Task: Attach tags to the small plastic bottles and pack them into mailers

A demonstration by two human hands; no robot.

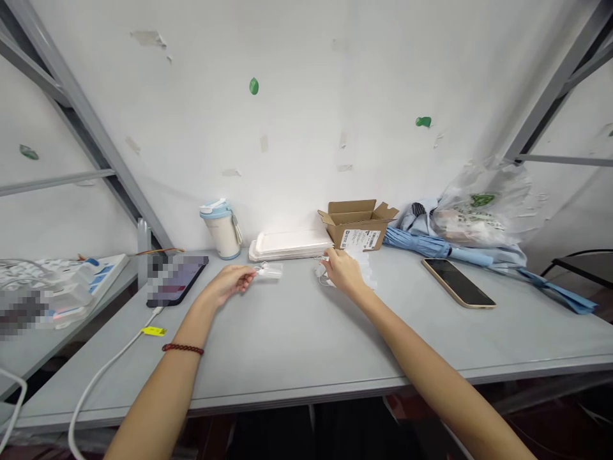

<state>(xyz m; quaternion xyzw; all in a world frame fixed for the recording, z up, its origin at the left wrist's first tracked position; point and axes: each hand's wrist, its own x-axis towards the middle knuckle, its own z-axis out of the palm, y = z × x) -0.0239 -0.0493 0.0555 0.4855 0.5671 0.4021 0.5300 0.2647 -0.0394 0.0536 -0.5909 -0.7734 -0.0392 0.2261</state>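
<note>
My left hand pinches a small translucent white piece with a thin white loop, just above the grey table. To the right, my right hand has its fingers curled together over a pile of similar pale pieces with thin white loops. What its fingertips hold is too small and covered to tell. More translucent pieces lie beneath and behind that hand. Close behind both hands is a stack of flat whitish trays or boxes.
An open cardboard box, a blue umbrella and a plastic bag stand along the wall. A cup with a blue lid is at the back left. Phones lie at left and right; a white cable runs off the front left.
</note>
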